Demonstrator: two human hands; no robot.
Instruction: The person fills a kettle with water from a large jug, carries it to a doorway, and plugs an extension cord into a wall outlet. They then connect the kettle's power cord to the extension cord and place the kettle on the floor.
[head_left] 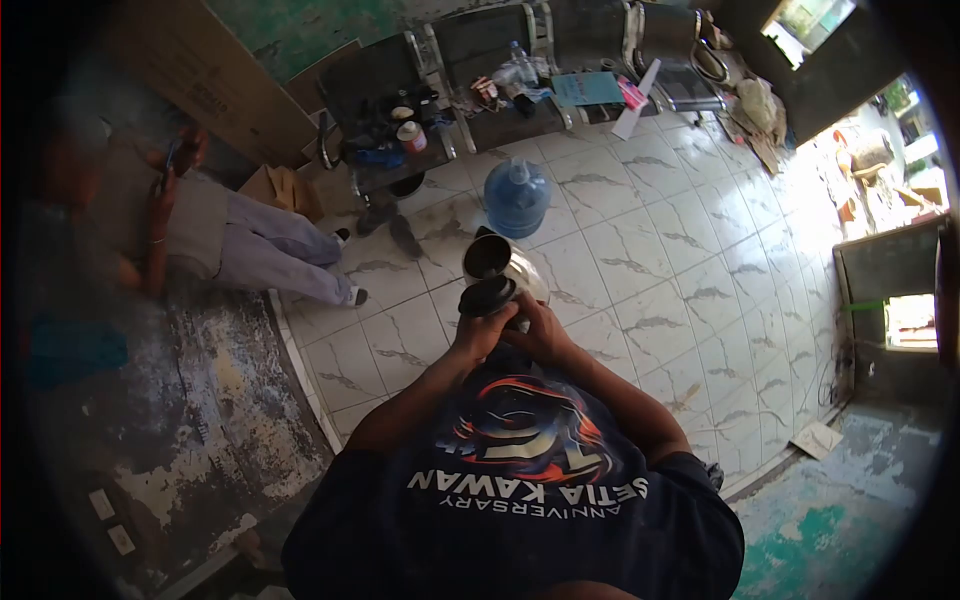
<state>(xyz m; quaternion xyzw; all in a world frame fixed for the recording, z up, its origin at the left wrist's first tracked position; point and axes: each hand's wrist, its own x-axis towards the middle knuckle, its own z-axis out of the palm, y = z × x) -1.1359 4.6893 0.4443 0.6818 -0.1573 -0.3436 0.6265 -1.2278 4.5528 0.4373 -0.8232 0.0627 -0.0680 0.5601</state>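
Observation:
In front of my chest is a shiny metal kettle, tilted so that its dark open mouth points away from me. Its round black lid stands up on the near side. My left hand is closed around the kettle's near side, just below the lid. Beside it, my right hand has its fingers bent against the kettle near the handle area; the fingertips are partly hidden. A blue plastic water jug stands on the tiled floor just beyond the kettle.
A row of metal chairs along the wall carries bottles, a blue folder and clutter. Another person is at the left near a cardboard box. Dark shoes lie on the floor. A bright doorway is at the right.

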